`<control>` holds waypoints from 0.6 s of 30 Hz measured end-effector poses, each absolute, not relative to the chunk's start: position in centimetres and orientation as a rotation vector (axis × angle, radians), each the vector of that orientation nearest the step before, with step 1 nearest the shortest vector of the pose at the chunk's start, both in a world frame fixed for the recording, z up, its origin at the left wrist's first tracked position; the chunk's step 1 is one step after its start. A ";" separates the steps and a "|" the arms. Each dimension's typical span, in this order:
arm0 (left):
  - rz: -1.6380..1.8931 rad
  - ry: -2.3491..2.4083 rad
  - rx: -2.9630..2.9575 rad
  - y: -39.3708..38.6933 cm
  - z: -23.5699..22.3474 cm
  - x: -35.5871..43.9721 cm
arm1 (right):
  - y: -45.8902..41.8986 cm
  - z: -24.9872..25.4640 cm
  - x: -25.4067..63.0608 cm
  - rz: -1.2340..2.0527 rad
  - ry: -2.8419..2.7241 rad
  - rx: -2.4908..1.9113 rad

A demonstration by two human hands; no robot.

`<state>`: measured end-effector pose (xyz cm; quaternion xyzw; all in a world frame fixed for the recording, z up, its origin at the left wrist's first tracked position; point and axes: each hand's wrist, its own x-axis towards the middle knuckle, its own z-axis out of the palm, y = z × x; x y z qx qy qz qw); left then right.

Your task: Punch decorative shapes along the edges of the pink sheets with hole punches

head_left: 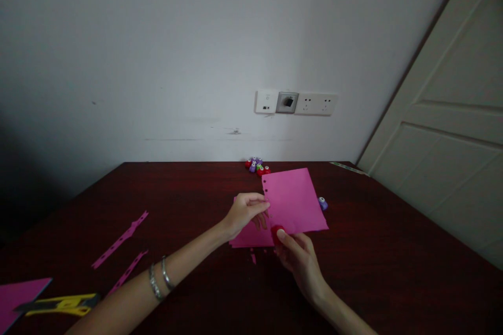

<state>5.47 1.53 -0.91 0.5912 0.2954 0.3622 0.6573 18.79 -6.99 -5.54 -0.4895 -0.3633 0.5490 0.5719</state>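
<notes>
A pink sheet of paper [294, 199] is held up off the table, with a row of small star-shaped holes along its left edge. My left hand [247, 213] pinches that left edge between thumb and fingers. At the sheet's lower left corner, my right hand [298, 259] grips a small red craft punch [277, 235], its thumb pressed on top. The punch sits against the paper's edge. Beneath lies more pink paper [251, 235], partly covered by my left hand and the raised sheet. Tiny pink scraps [253, 257] are scattered just in front.
Several small coloured punches with eyes [257, 166] cluster near the wall; a purple one [323, 203] is right of the sheet. Punched pink strips [121, 241] lie left. A yellow utility knife [63, 304] rests partly over pink paper [19, 298]. Sockets [316, 104] are on the wall.
</notes>
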 end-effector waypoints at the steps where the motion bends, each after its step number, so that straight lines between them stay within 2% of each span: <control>1: 0.819 0.669 1.339 1.5 -0.9 5.5 | -7.0 -5.5 18.8 1.275 -0.857 -1.150; 18: 0.902 0.673 1.329 1.4 -0.8 5.7 | -6.0 -5.7 18.0 1.167 -0.830 -1.072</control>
